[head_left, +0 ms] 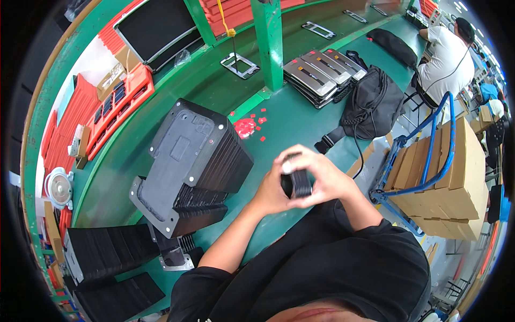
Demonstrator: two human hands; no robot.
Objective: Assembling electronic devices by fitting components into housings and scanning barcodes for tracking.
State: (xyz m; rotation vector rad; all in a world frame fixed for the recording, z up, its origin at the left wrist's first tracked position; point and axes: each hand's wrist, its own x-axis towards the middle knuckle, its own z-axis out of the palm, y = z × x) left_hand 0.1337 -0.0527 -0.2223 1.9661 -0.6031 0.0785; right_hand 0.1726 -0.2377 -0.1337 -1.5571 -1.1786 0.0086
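Note:
Both my hands are closed around a small black ribbed block [302, 183], held in front of my chest above the green table. My left hand [270, 192] wraps its near left side. My right hand [324, 174] curls over the top and right side. A small white round spot shows at the block's upper end; whether it belongs to the block I cannot tell. To the left, nearest my left arm, stands a tall stack of black moulded trays [185, 139], the top one with metal studs at its corners. Small red pieces [245, 127] lie scattered beyond my hands.
Silver rectangular devices [311, 78] are stacked beside a black backpack [374, 99]. A green post [268, 48] rises at the back. Black trays [112, 249] stand at lower left. Right of the table is a blue cart [448, 134] with cardboard boxes [450, 177]; a seated person [448, 56] works beyond.

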